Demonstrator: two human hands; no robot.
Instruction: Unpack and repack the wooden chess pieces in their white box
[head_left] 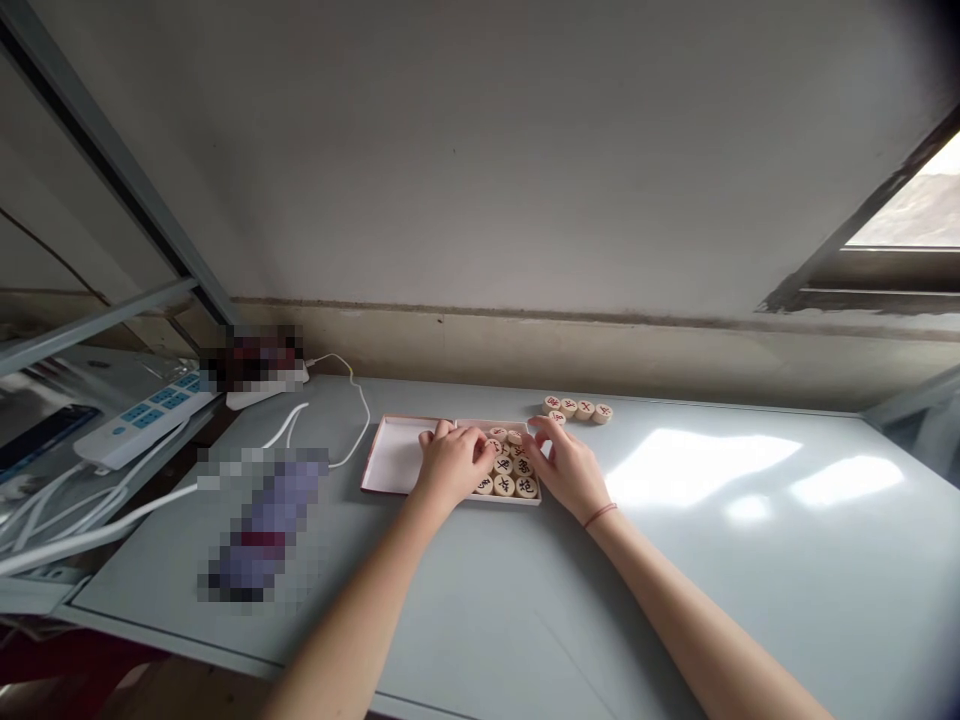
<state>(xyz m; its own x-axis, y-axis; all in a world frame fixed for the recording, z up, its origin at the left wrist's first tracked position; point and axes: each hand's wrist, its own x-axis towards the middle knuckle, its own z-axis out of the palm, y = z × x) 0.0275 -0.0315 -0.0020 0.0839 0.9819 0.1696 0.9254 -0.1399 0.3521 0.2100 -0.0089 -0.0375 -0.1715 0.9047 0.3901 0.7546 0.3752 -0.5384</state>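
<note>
Smooth grey table [480, 610]; on it, a shallow white rectangular box [517, 501], its flat lid [392, 455] opened left. Inside, round pale wooden discs [504, 485] with carved characters, several already in rows. Left hand [452, 462], curled over them, and right hand [568, 468], bent at the right rim: grip contents cannot be told. Far right, five loose red-marked wooden discs [586, 410], outside the box.

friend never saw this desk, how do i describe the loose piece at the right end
On the grey desk, look past the right hand. Loose round pieces sit near the wall, outside the box; it's the rightmost, nearest the window.
</note>
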